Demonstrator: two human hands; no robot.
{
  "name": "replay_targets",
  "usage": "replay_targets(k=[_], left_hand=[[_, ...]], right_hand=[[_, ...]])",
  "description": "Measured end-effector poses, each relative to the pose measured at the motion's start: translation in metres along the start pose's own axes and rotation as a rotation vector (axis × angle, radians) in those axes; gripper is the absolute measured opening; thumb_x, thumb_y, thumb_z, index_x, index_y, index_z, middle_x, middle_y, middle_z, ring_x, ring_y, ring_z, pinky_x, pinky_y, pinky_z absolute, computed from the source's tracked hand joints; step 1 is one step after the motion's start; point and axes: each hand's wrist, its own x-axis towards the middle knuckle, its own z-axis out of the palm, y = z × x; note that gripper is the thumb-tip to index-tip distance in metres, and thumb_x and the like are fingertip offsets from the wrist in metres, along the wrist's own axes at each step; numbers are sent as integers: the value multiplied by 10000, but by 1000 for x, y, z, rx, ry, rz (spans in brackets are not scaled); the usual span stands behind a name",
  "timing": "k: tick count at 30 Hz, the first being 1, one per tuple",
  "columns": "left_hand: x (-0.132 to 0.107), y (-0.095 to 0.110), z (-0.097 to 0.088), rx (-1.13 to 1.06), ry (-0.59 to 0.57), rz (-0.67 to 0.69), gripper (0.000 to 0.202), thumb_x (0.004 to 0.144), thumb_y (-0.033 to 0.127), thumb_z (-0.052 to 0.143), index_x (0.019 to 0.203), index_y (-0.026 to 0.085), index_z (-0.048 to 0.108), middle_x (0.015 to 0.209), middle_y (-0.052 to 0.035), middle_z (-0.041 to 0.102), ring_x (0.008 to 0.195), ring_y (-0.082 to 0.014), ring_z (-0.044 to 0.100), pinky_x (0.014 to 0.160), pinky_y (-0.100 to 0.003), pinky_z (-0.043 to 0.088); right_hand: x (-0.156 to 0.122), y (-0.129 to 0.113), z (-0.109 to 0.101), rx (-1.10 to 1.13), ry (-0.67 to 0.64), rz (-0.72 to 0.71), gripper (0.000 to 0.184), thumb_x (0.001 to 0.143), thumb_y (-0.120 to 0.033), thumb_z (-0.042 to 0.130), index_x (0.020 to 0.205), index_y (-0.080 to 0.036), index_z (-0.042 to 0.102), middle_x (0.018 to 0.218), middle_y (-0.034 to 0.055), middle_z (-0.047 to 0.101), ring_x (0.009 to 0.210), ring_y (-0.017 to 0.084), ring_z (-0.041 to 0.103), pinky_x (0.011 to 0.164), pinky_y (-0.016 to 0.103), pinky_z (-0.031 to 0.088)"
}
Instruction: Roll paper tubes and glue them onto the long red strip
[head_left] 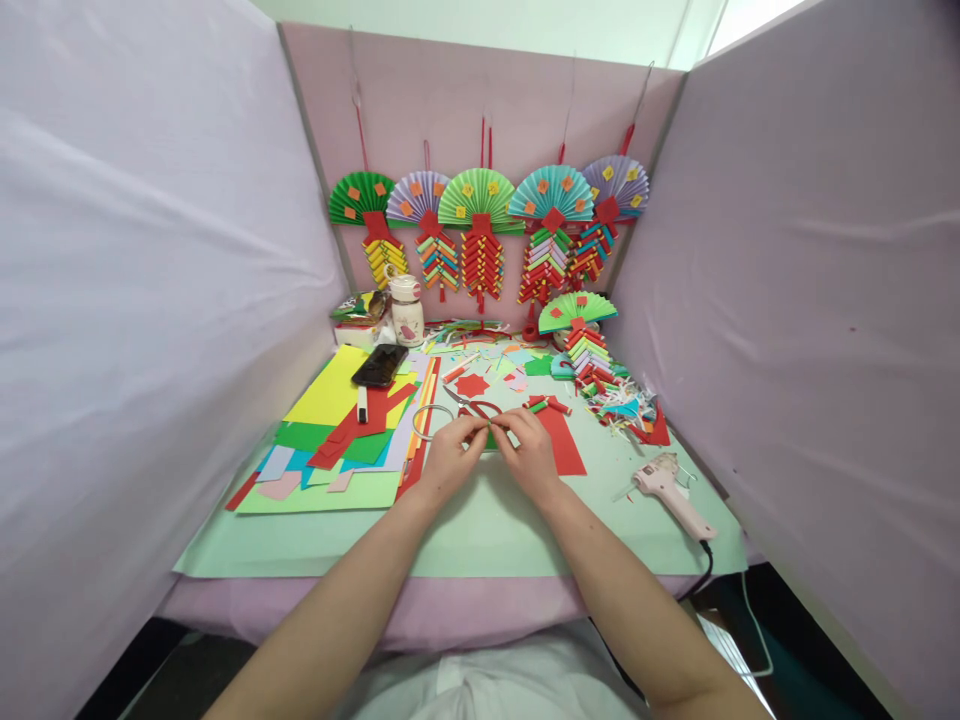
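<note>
My left hand (450, 455) and my right hand (529, 452) meet over the middle of the table. Both pinch a small green paper piece (491, 436) between fingertips and thumbs. The piece is mostly hidden by my fingers. Just beyond my hands lie red-handled scissors (472, 404) and a few small rolled paper tubes (549, 404). A red paper sheet (562, 442) lies right beside my right hand.
A stack of coloured paper sheets (330, 440) with a black phone (380, 365) and a marker (362, 404) sits left. A pink glue gun (670, 490) lies right. Paper fan ornaments (480, 235) hang on the back panel; a jar (407, 310) and scraps (622, 405) lie behind.
</note>
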Motion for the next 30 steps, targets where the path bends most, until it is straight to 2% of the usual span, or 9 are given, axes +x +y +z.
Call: replay_targets(k=[7, 24, 30], left_hand=[[-1, -2, 0, 30, 4, 72, 194, 860, 252, 473, 920, 197, 649, 879, -46, 670, 807, -157, 591, 733, -264, 445], [0, -1, 0, 46, -10, 80, 193, 871, 257, 471, 923, 194, 646, 872, -43, 671, 806, -155, 589, 735, -264, 442], [-1, -2, 3, 13, 1, 69, 168, 852, 240, 493, 889, 190, 649, 853, -32, 671, 775, -141, 586, 710, -249, 441]], right_hand=[[0, -1, -1, -15, -4, 0, 180, 901, -245, 471, 932, -227, 648, 885, 66, 619, 873, 197, 570, 792, 337, 457], [-1, 0, 0, 25, -2, 2, 175, 905, -230, 458, 911, -216, 631, 857, 55, 616, 847, 185, 562, 765, 321, 444], [-2, 3, 3, -32, 41, 4, 118, 876, -212, 488, 795, -200, 573, 770, 27, 560, 778, 168, 518, 721, 298, 424]])
